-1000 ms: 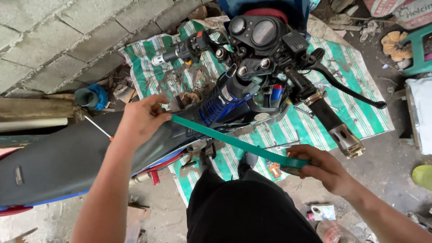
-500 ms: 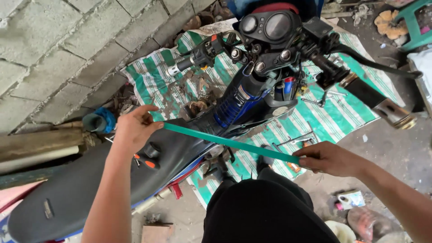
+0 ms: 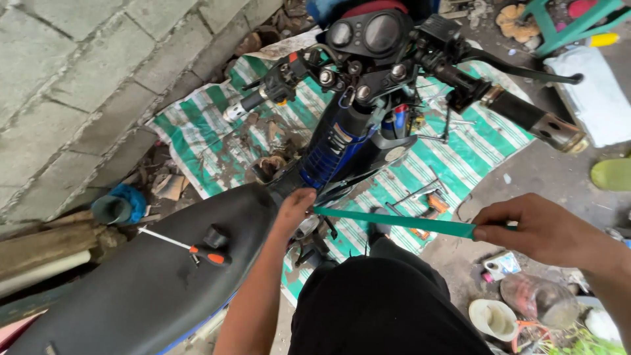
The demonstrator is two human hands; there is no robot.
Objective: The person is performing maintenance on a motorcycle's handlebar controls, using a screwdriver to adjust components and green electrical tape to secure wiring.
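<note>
Change: since the earlier frames the left hand (image 3: 294,205) has come off the seat edge and moved forward to the gap where the seat (image 3: 151,276) meets the blue frame (image 3: 335,148); the right hand (image 3: 536,230) sits farther out to the right, so the green strip (image 3: 394,222) now runs flatter and looks drawn tighter.
Meaning: judged from this, the strip is under tension between both hands, its left end fed in at the seat–frame junction.
Left hand: closed, fingers pinching the left end of the strip, touching the front tip of the seat.
Right hand: closed, thumb and fingers gripping the right end of the strip, held above the bare floor (image 3: 559,171) near the right edge of the striped sheet (image 3: 197,141).
Strip: long, thin, green; spans from the front of the seat across the person's lap to the right hand, clear of the floor.
Seat top: screwdriver (image 3: 190,248) with orange-and-black handle lies untouched, well left of the left hand.
Sheet: small tools (image 3: 420,197) lie just beyond the strip, under the handlebar (image 3: 506,112).
</note>
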